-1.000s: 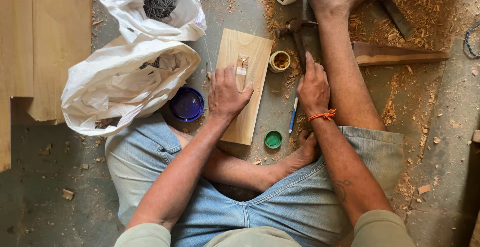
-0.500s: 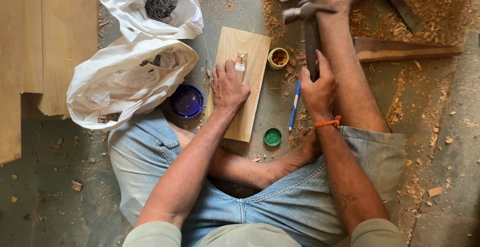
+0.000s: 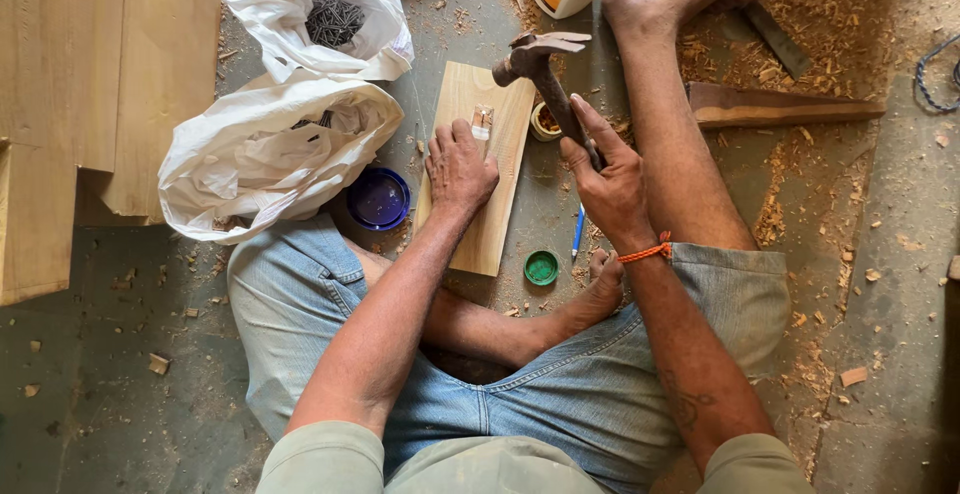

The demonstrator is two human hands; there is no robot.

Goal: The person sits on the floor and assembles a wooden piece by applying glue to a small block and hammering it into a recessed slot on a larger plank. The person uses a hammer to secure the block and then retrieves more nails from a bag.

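Wooden board (image 3: pixel 487 209) lying on floor (image 3: pixel 120 394) between person's legs, blue lid (image 3: pixel 378 198) and white bags (image 3: pixel 265 154) lying left of it. Left hand (image 3: pixel 459 166) pressing flat on board, fingers steadying small piece (image 3: pixel 482 122). Right hand (image 3: pixel 605 182) gripping hammer (image 3: pixel 545 72), head hanging above board's far right corner.

A grey concrete floor (image 3: pixel 120 394) carries everything, strewn with pale wood shavings (image 3: pixel 850 14); on it lie a light rectangular wooden board (image 3: pixel 495 224), two crumpled white plastic bags (image 3: pixel 260 154), a round blue lid (image 3: pixel 378 199), a small green cap (image 3: pixel 541 268), a blue pen (image 3: pixel 578 231), a dark wooden wedge (image 3: pixel 780 109); pale planks (image 3: pixel 70 84) rest at left.
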